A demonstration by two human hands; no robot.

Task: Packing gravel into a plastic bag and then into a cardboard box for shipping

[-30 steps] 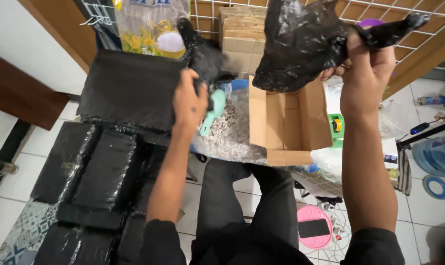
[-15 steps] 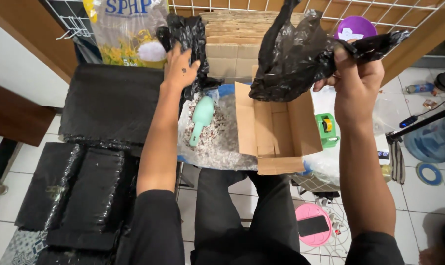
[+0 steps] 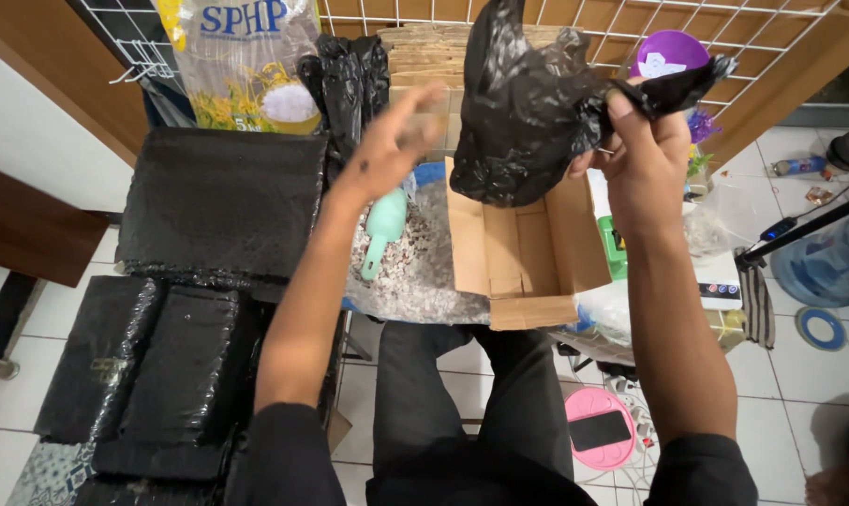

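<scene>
My right hand (image 3: 645,150) is raised and pinches the edge of a crumpled black plastic bag (image 3: 528,108), which hangs over an open cardboard box (image 3: 523,258). My left hand (image 3: 392,141) is lifted, blurred, fingers apart and holding nothing, just left of the bag. Below it lies a clear bag of whitish granules (image 3: 415,267) with a mint green scoop (image 3: 382,230) on top.
Several flat parcels wrapped in black plastic (image 3: 218,201) are stacked at the left. A printed sack (image 3: 242,61) and more black bags (image 3: 350,70) lean on a wire grid at the back. A pink round thing (image 3: 601,429) and a large water bottle (image 3: 832,258) sit on the tiled floor.
My left hand has let go of the black bags at the back and swung right toward the bag in my right hand. The view has shifted slightly.
</scene>
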